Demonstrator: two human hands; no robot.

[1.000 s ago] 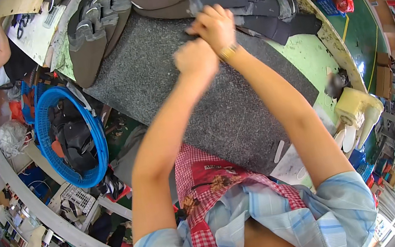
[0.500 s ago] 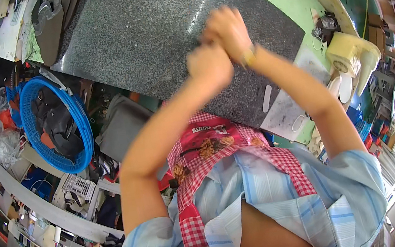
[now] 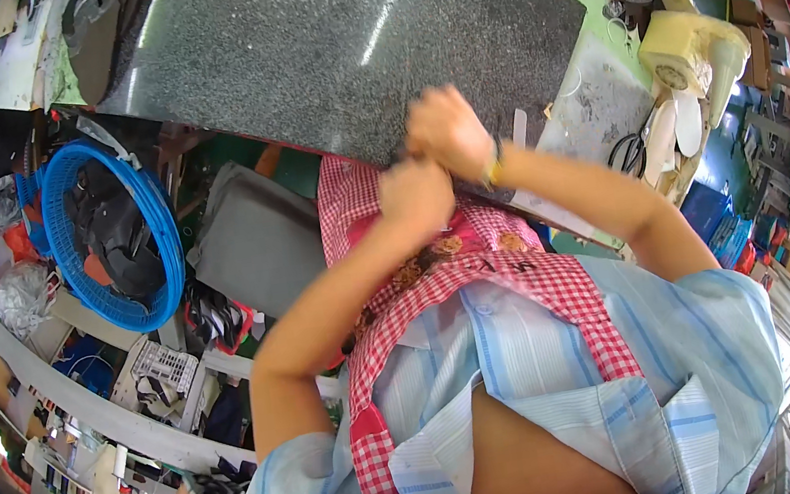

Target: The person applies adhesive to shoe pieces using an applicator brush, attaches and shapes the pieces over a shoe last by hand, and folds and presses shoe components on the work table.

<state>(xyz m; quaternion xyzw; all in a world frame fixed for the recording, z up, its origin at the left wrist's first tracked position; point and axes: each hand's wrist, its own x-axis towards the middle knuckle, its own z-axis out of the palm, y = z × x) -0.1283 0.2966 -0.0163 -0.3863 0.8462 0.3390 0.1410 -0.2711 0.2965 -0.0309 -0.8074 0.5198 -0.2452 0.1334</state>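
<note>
My left hand (image 3: 418, 195) is closed in a fist near the front edge of the bench, right in front of my apron (image 3: 348, 203). Just beyond it and a little to the right is my right hand (image 3: 448, 138), also closed, its wrist circled by a yellowish band. The two fists touch or nearly touch. Whatever they grip, if anything, is hidden by the fingers. Beneath and beyond them spreads a dark speckled sheet (image 3: 316, 46) with glossy light streaks. A thin white strip (image 3: 520, 128) lies to the right of my right hand.
At left stands a blue plastic basket (image 3: 174, 238) with black pieces inside. A grey flat piece (image 3: 253, 242) is between the basket and me. To the right are a yellowed tape-dispenser-like block (image 3: 676, 56), black looped handles (image 3: 626, 154) and pale sole-shaped pieces (image 3: 689, 127).
Both closed hands have come closer to my body, from over the dark sheet to its near edge. My view has shifted, so the bench things appear higher in the picture.
</note>
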